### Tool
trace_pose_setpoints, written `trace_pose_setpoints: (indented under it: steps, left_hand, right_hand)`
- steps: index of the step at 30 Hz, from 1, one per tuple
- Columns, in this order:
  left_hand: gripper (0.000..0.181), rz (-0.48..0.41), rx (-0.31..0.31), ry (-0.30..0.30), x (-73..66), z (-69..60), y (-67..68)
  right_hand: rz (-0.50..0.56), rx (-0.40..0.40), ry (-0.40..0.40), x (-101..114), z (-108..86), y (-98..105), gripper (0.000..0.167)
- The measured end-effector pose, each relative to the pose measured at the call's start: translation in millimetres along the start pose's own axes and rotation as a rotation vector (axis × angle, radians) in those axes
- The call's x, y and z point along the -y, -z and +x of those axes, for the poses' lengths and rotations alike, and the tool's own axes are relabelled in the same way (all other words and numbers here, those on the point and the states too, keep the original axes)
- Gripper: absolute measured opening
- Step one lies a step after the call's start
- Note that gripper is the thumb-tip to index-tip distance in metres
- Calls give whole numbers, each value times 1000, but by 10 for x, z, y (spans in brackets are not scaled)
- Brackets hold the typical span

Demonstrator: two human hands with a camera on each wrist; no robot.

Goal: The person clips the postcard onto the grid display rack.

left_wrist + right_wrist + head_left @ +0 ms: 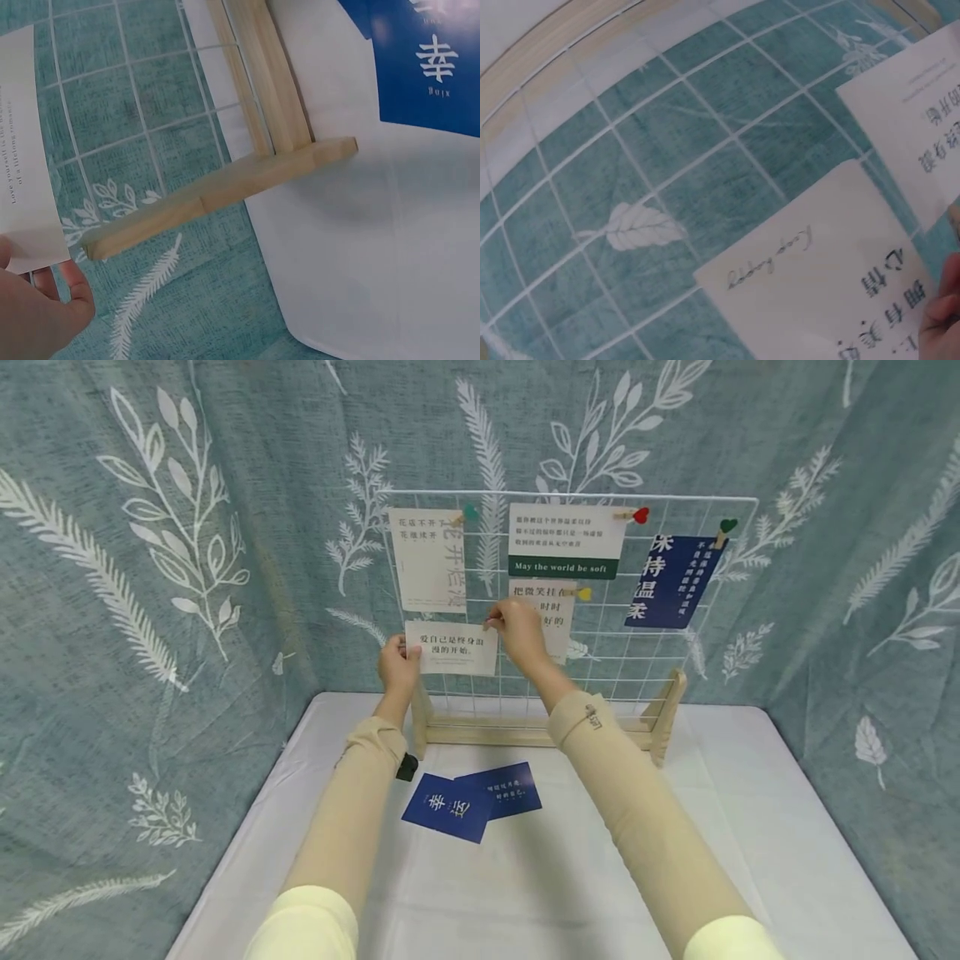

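Observation:
A white card [453,662] with dark Chinese print lies against the lower left of the white wire grid [630,647]. My left hand [399,665] holds the card by its left edge, thumb in front and fingers behind. At its upper right corner my right hand [521,631] pinches a small clip, mostly hidden by the fingers; a bit of pink shows in the head view. Beside that hand hangs another white card [817,262] reading "Keep happy", partly covered by the hand in the head view and held by a clip with a yellow heart [583,594].
Higher on the grid hang a cream card [423,564], a white-and-green card [566,539] and a blue card [671,581], each clipped. Wooden feet [663,718] support the grid. Two blue cards [442,806] overlap on the white table [600,877]. A patterned curtain [187,710] surrounds it.

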State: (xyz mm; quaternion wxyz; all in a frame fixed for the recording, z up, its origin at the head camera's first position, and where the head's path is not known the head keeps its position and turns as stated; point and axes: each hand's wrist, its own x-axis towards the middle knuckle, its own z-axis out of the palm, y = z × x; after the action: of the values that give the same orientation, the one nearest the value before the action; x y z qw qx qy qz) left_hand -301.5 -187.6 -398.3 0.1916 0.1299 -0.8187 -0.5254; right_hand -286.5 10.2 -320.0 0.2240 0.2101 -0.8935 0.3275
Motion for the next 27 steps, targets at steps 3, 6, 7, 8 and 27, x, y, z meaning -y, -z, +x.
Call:
trace_pose_setpoints:
  steps: [3, 6, 7, 8, 27]
  left_hand:
    - [33, -15, 0, 9, -74, -62, -4]
    - [36, 3, 20, 40, -283, -244, 58]
    - [36, 2, 23, 40, -311, -274, 67]
    - [37, -4, 23, 36, -331, -298, 76]
    - [31, -43, -78, 54, -188, -149, -58]
  right_hand:
    - [-76, -24, 18, 34, 32, -22, 11]
    - [-100, -30, 13, 57, 55, -29, 9]
    - [-107, -27, 9, 61, 63, -33, 9]
    - [-110, -22, 5, 67, 69, -34, 9]
    - [-361, 74, -67, 175, 105, -106, 15]
